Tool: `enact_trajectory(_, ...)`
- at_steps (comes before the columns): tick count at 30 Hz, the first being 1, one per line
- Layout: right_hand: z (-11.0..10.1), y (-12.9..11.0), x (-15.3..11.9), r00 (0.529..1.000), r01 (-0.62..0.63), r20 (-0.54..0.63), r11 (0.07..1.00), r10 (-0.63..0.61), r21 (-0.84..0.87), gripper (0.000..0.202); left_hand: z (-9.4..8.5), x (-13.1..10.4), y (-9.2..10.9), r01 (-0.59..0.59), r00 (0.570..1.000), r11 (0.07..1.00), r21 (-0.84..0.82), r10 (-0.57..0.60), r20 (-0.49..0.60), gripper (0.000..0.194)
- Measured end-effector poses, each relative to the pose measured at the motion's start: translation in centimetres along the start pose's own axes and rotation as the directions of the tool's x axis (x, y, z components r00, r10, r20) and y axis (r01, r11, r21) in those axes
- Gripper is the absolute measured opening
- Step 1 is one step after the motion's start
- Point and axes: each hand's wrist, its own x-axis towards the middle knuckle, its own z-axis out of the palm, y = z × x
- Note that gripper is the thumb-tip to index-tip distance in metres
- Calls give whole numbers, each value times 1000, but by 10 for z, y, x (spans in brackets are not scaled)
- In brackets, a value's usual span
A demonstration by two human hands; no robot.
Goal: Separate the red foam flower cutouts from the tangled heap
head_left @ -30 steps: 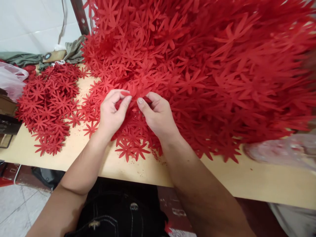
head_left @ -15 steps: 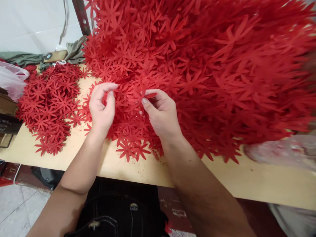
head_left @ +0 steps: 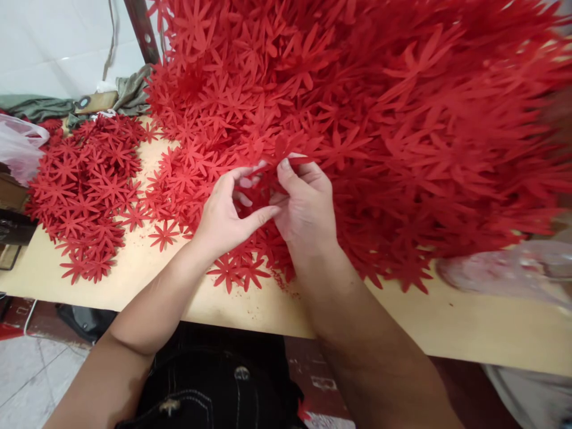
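My right hand (head_left: 306, 199) pinches a red flower (head_left: 288, 149) between thumb and fingertips, just above the large heap of red flowers (head_left: 250, 113). Close beside it, my left hand (head_left: 235, 208) has its thumb and fingers apart, with the thumb tip close to the right palm. Its fingertips reach toward the held flower, and whether they touch it I cannot tell. A smaller pile of darker red flowers (head_left: 89, 185) lies on the left of the table (head_left: 147, 268).
A white plastic bag (head_left: 20, 146) lies at the left edge. Behind the small pile are a green cloth (head_left: 134, 89) and a tan object (head_left: 96, 102). Clear plastic (head_left: 504, 268) lies at the right. A metal post (head_left: 143, 33) stands at the back left.
My left hand has moved right, up against my right hand, and its thumb has spread. My right hand has shifted slightly right and up with the flower. A single flower now shows where my left wrist was.
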Motion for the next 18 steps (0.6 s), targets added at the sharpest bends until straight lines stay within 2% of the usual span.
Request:
enact_trajectory(6,5,-3,-4,998,-56,10,998,55,25,26,-2,4,-2,30,999,1000,-2,-30,-17,12)
enact_trajectory(9,6,-8,-4,998,-63,-18,994,65,93,24,-8,7,0,7,999,1000,9,-6,-41,18)
enact_trajectory(13,2,-11,0,995,32,-101,988,-16,151,24,-15,13,-6,-3,984,999,-34,-3,-178,25)
enact_trajectory(15,1,-9,1,992,67,-110,993,-57,97,24,-17,15,-10,-29,980,997,-75,14,-200,29)
enact_trajectory(18,1,-6,0,993,107,-49,993,-110,-54,23,-18,17,-12,-51,984,994,-95,34,-175,29)
